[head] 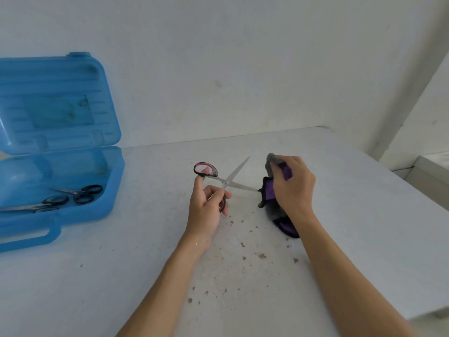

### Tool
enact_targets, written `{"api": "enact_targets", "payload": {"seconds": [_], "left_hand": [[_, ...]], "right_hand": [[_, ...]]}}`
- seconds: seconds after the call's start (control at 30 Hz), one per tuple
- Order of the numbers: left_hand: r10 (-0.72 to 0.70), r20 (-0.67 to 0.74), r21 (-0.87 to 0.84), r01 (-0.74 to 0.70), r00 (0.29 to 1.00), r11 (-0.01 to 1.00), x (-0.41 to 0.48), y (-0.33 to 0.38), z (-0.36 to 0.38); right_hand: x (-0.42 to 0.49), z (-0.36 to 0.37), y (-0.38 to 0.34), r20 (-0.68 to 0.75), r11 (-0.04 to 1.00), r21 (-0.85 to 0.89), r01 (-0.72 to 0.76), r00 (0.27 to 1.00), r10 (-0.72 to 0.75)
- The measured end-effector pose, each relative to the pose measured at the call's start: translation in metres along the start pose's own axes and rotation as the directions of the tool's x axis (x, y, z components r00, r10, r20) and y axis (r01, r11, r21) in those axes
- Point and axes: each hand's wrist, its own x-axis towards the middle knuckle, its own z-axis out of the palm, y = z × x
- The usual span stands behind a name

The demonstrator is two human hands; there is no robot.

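Observation:
My left hand (206,210) holds a pair of scissors (230,182) with black and pink handles, a finger through the upper loop and the others curled round the lower one. The blades are spread wide; one points up and away, the other points right into a purple and grey tool (269,190) standing on the white table (145,263). My right hand (294,186) grips that tool from above and covers most of it. Its lower end (286,227) rests on the table beside my wrist.
An open blue plastic case (60,166) sits at the left, its lid up, with two pairs of black-handled scissors (70,197) inside. Dark specks and crumbs (243,251) are scattered on the table near my arms. The table edge runs along the right (398,190).

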Motion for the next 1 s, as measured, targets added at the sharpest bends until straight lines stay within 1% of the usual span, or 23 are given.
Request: {"api": "enact_targets", "payload": {"seconds": [0.03, 0.07, 0.1, 0.13, 0.2, 0.27, 0.3, 0.33, 0.37, 0.4, 0.43, 0.5, 0.53, 0.57, 0.6, 0.67, 0.73, 0.8, 0.83, 0.87, 0.9, 0.97, 1.0], "left_hand": [[-0.026, -0.01, -0.046, 0.025, 1.0, 0.999, 0.001, 0.0, -0.001], [-0.05, -0.014, -0.089, 0.049, 0.999, 0.995, 0.002, 0.0, -0.002], [-0.068, -0.014, -0.119, 0.066, 0.998, 0.991, 0.003, 0.0, -0.003], [-0.079, -0.012, -0.136, 0.076, 0.997, 0.988, 0.004, 0.0, -0.004], [-0.087, -0.016, -0.148, 0.084, 0.996, 0.985, 0.004, 0.001, -0.005], [-0.088, -0.035, -0.133, 0.083, 0.996, 0.988, 0.004, 0.001, -0.006], [-0.082, -0.05, -0.107, 0.076, 0.995, 0.991, 0.004, 0.001, -0.006], [-0.068, -0.068, -0.065, 0.064, 0.995, 0.996, 0.004, -0.001, -0.005], [-0.048, -0.083, -0.018, 0.047, 0.995, 0.999, 0.004, -0.002, -0.004], [-0.023, -0.091, 0.02, 0.025, 0.996, 0.999, 0.003, -0.004, -0.001], [0.004, -0.09, 0.048, 0.001, 0.996, 0.999, 0.002, -0.005, 0.001], [0.046, -0.059, 0.07, -0.042, 0.997, 0.997, 0.0, -0.005, 0.006], [0.058, -0.043, 0.066, -0.055, 0.997, 0.996, -0.002, -0.004, 0.006], [0.066, -0.032, 0.061, -0.064, 0.997, 0.996, -0.003, -0.004, 0.006], [0.072, -0.023, 0.061, -0.07, 0.997, 0.996, -0.003, -0.003, 0.005], [0.074, -0.01, 0.077, -0.074, 0.997, 0.994, -0.002, -0.003, 0.003], [0.069, -0.002, 0.102, -0.068, 0.998, 0.992, -0.002, -0.004, 0.005], [0.067, -0.025, 0.124, -0.064, 0.997, 0.99, -0.002, -0.006, 0.009], [0.065, -0.05, 0.133, -0.058, 0.997, 0.989, -0.002, -0.007, 0.01], [0.061, -0.077, 0.13, -0.05, 0.995, 0.99, -0.001, -0.007, 0.011], [0.056, -0.098, 0.113, -0.045, 0.994, 0.993, -0.001, -0.007, 0.01], [0.046, -0.103, 0.051, -0.041, 0.994, 0.998, -0.001, -0.007, 0.008], [0.037, -0.101, 0.024, -0.035, 0.994, 0.999, -0.002, -0.006, 0.007]], "right_hand": [[0.0, -0.004, -0.003, 0.013, 0.983, 0.144, -0.112, 0.994, 0.112], [0.001, -0.008, -0.007, 0.034, 0.947, 0.263, -0.185, 0.983, 0.183], [0.002, -0.01, -0.01, 0.056, 0.914, 0.339, -0.224, 0.974, 0.218], [0.002, -0.012, -0.014, 0.082, 0.893, 0.381, -0.238, 0.971, 0.223], [0.001, -0.011, -0.018, 0.111, 0.89, 0.395, -0.228, 0.973, 0.2], [-0.002, -0.01, -0.019, 0.103, 0.917, 0.354, -0.184, 0.982, 0.157], [-0.004, -0.009, -0.019, 0.068, 0.949, 0.293, -0.113, 0.993, 0.097], [-0.007, -0.007, -0.019, 0.029, 0.979, 0.204, 0.0, 1.0, -0.006], [-0.011, -0.004, -0.018, 0.014, 0.985, 0.089, 0.148, 0.989, -0.15], [-0.018, 0.001, -0.019, 0.04, 0.955, -0.02, 0.296, 0.955, -0.295], [-0.025, 0.007, -0.022, 0.104, 0.904, -0.093, 0.418, 0.907, -0.408], [-0.037, 0.022, -0.027, 0.261, 0.808, -0.131, 0.575, 0.806, -0.531], [-0.04, 0.026, -0.029, 0.3, 0.773, -0.131, 0.621, 0.768, -0.566], [-0.039, 0.029, -0.03, 0.307, 0.76, -0.135, 0.636, 0.756, -0.578], [-0.036, 0.029, -0.028, 0.288, 0.767, -0.15, 0.624, 0.769, -0.57], [-0.028, 0.028, -0.021, 0.217, 0.807, -0.217, 0.548, 0.834, -0.508], [-0.022, 0.024, -0.015, 0.129, 0.849, -0.292, 0.44, 0.898, -0.421], [-0.021, 0.019, -0.016, 0.041, 0.875, -0.319, 0.365, 0.928, -0.371], [-0.024, 0.018, -0.019, 0.014, 0.877, -0.318, 0.36, 0.927, -0.375], [-0.028, 0.018, -0.023, 0.013, 0.87, -0.304, 0.388, 0.915, -0.403], [-0.034, 0.019, -0.026, 0.045, 0.852, -0.277, 0.445, 0.891, -0.451], [-0.045, 0.027, -0.03, 0.163, 0.794, -0.21, 0.57, 0.821, -0.547], [-0.048, 0.033, -0.03, 0.209, 0.777, -0.185, 0.601, 0.797, -0.566]]}}
